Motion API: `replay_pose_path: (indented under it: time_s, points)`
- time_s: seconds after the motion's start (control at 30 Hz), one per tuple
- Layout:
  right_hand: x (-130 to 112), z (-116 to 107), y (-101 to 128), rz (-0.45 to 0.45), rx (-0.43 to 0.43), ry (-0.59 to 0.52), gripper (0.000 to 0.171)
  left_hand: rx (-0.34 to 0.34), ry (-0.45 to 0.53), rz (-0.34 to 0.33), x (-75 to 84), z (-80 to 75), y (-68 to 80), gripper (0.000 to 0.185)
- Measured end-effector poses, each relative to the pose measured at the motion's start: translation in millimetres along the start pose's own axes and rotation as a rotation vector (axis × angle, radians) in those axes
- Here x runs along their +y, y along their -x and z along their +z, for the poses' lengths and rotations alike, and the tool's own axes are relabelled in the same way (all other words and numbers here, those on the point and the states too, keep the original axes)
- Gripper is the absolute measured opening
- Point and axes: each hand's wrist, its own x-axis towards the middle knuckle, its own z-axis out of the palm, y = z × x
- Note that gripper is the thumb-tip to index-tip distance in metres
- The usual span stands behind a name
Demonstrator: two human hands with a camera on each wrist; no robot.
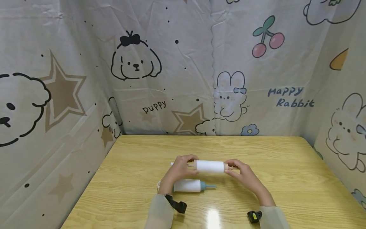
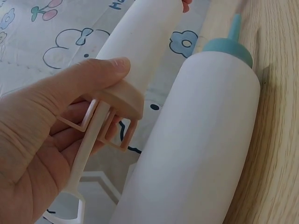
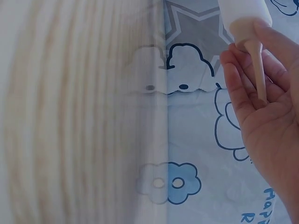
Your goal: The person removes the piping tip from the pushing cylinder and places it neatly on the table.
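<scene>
Both hands hold a large white syringe (image 1: 210,166) level over the table, its plunger end to the left. At the peach collar (image 2: 124,98), the left hand (image 1: 180,168) grips with its thumb on top. A thin white plunger rod (image 2: 91,144) with a ring end runs out past that palm. My right hand (image 1: 243,173) pinches the other end by the peach cap, and the tapered peach nozzle (image 3: 256,70) lies over its palm. Nearer to me, a second white syringe (image 1: 187,185) with a teal cap and nozzle lies on the table, partly behind the left wrist.
The wood-grain table (image 1: 137,152) ends at a patterned cloth (image 1: 186,63) hung behind it and on both sides. Black wrist cameras sit on the left wrist (image 1: 175,203) and the right wrist (image 1: 254,217).
</scene>
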Motion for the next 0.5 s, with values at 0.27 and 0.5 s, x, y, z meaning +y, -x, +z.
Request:
replay_pose_path:
  time_s: [0.27,0.5]
  points:
    - [-2.9,-2.3,-3.1,0.122,-0.019,-0.101,0.041,0.013,-0.006,-0.001,0.3,-2.8,1.9,0.045]
    - [-0.7,-5.7,-8.0,0.273,-0.084,-0.208,0.042,0.017,0.009,0.014,-0.6,-4.5,2.6,0.044]
